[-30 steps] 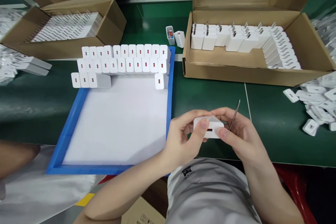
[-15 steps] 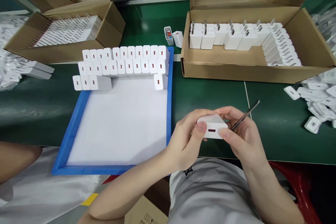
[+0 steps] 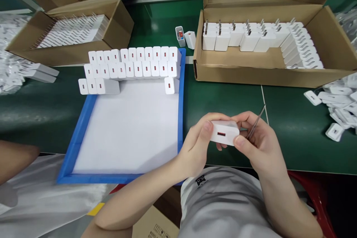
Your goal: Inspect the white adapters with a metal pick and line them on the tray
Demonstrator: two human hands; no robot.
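Observation:
Between my two hands is a white USB charger (image 3: 224,131), its face with the slot-shaped port turned toward me. My left hand (image 3: 195,148) is closed on its left side, thumb on the near face. My right hand (image 3: 262,147) grips the right end with thumb and fingers, and thin metal tweezers (image 3: 256,122) are tucked in the same hand, pointing up. To the left, a white tray (image 3: 131,130) with a blue rim carries rows of white chargers (image 3: 138,68), ports facing me. One charger (image 3: 169,85) stands apart at the tray's right side.
An open carton (image 3: 264,76) at the back right holds chargers with prongs up; another carton (image 3: 69,54) is at the back left. Two white pieces (image 3: 190,40) stand between them. Loose white parts (image 3: 341,108) are heaped at right. Another person's arm (image 3: 16,161) is at far left.
The charger has turned slightly in my hands, its port face now tilted down to the right. The tweezers have swung more upright. The view has shifted a little.

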